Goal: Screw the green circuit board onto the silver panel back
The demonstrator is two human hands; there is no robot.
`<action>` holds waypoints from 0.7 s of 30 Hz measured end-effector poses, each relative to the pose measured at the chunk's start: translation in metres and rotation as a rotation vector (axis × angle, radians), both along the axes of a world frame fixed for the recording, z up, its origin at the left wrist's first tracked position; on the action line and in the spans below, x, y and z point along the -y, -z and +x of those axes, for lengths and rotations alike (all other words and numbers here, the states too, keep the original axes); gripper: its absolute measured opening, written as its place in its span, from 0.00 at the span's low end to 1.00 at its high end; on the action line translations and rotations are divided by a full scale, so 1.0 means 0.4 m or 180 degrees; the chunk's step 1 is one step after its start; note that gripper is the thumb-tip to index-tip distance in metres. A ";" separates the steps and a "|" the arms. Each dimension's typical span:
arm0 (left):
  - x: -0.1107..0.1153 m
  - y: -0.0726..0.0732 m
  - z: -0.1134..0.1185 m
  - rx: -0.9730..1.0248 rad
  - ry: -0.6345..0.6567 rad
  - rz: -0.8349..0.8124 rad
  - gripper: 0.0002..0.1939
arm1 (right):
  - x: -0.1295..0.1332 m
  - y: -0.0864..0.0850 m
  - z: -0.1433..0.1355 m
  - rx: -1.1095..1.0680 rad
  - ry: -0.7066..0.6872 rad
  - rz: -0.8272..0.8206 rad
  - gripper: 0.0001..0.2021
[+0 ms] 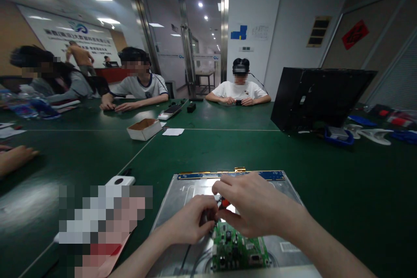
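Observation:
A silvery flat display panel (166, 208) lies back side up on the table in front of me. A green circuit board (239, 247) sits on its near part, and a narrow blue circuit strip (198, 176) runs along its far edge. My right hand (260, 204) is closed around a small red-and-black thing (224, 203), mostly hidden by the fingers, above the board's far edge. Close beside it, my left hand (192, 221) has its fingers pinched at the board's far left corner. What they hold is hidden. Thin dark cables (185, 257) run below the left hand.
The green table (221, 150) carries a small open carton (145, 130), white paper (173, 132) and a large black monitor-like casing (321, 100) at right. A blue tray (339, 137) stands beside it. Pixelated items lie left. Several people sit around; one person's hand (18, 159) rests at far left.

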State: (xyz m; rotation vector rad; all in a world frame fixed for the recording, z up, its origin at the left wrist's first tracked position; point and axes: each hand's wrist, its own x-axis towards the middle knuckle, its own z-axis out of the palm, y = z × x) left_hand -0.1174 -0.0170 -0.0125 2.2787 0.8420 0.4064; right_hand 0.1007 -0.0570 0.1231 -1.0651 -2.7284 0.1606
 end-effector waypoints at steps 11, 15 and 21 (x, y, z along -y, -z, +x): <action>0.004 0.004 0.001 -0.0034 -0.0152 0.0052 0.09 | -0.005 0.010 -0.005 0.0035 0.0102 0.0154 0.05; 0.004 0.005 0.001 0.0032 -0.0148 0.0183 0.09 | -0.006 0.012 -0.007 0.0137 0.0112 0.0042 0.07; 0.005 0.008 0.000 -0.0029 -0.0202 0.0169 0.08 | -0.002 0.005 0.000 -0.0017 -0.0063 0.0017 0.07</action>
